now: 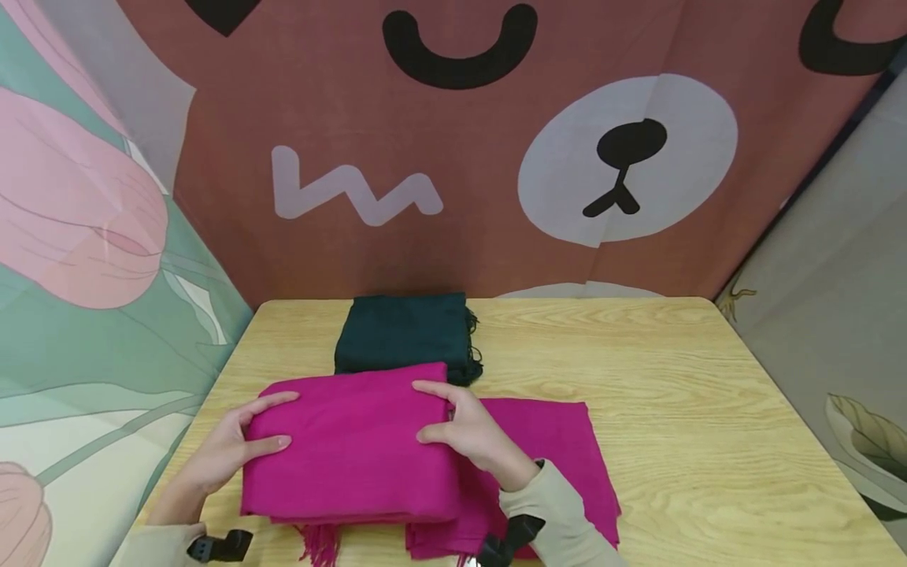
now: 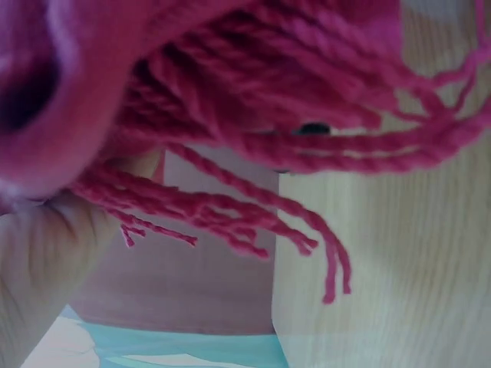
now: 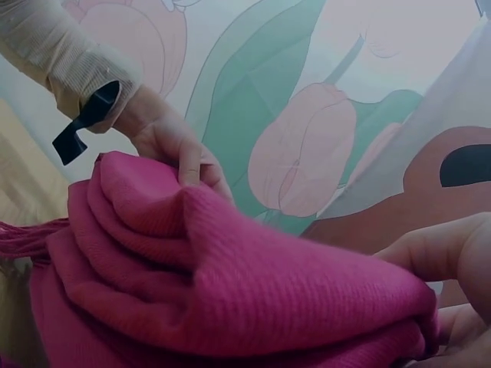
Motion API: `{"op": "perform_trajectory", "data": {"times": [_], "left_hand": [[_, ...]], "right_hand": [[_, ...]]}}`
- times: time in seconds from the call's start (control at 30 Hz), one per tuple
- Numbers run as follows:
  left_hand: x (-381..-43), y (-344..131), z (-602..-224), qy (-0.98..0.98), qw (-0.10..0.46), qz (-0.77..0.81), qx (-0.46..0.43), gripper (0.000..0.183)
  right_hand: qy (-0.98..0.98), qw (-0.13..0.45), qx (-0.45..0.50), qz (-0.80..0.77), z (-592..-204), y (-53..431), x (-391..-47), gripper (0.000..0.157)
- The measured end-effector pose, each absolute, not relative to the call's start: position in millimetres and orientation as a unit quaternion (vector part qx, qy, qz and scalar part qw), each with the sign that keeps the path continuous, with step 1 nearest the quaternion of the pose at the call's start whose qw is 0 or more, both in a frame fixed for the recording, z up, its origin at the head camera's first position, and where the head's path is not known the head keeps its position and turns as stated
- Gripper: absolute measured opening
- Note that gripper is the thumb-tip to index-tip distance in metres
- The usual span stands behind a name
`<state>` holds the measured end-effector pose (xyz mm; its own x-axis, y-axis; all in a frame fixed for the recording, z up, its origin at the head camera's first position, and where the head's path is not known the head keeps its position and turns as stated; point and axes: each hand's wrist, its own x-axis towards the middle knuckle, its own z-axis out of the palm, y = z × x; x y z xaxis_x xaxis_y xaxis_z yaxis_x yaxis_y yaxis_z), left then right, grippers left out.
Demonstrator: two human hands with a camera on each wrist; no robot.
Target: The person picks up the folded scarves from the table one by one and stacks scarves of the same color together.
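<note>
Both hands hold a folded magenta scarf (image 1: pixel 354 449) by its sides, above the front left of the table. My left hand (image 1: pixel 230 445) grips the left edge, thumb and fingers spread on the top face. At the right edge, my right hand (image 1: pixel 473 431) grips with thumb and forefinger on top, other fingers hidden. Several loose layers show along the scarf's side in the right wrist view. Its twisted fringe (image 2: pixel 307 153) hangs beside the left wrist. Under and right of it lies more folded magenta cloth (image 1: pixel 546 441), partly covered by the right forearm.
A folded dark green scarf (image 1: pixel 404 335) with fringe on its right side lies at the back of the wooden table (image 1: pixel 708 441), just behind the magenta one. Printed cloths surround the table, including a bear-face backdrop (image 1: pixel 482 157) along the back edge.
</note>
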<state>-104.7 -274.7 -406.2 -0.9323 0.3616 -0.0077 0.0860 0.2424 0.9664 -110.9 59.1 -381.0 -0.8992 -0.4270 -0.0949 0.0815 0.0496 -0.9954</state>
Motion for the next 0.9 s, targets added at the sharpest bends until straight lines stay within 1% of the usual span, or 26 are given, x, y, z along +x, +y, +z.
{"op": "perform_trajectory", "data": {"times": [0.3, 0.6, 0.9], "left_hand": [[-102.1, -263.2, -404.2, 0.787, 0.1, 0.593, 0.138, 0.054], [-98.8, -252.0, -402.0, 0.802, 0.073, 0.578, 0.131, 0.054], [-96.8, -240.8, -397.4, 0.798, 0.062, 0.58, 0.149, 0.053]], "right_hand": [[0.711, 0.186, -0.126, -0.666, -377.6, 71.4, -111.9, 0.062], [0.714, 0.19, -0.138, -0.659, -375.8, 82.9, -112.7, 0.062], [0.708, 0.199, -0.148, -0.661, -371.0, 95.2, -114.7, 0.062]]}}
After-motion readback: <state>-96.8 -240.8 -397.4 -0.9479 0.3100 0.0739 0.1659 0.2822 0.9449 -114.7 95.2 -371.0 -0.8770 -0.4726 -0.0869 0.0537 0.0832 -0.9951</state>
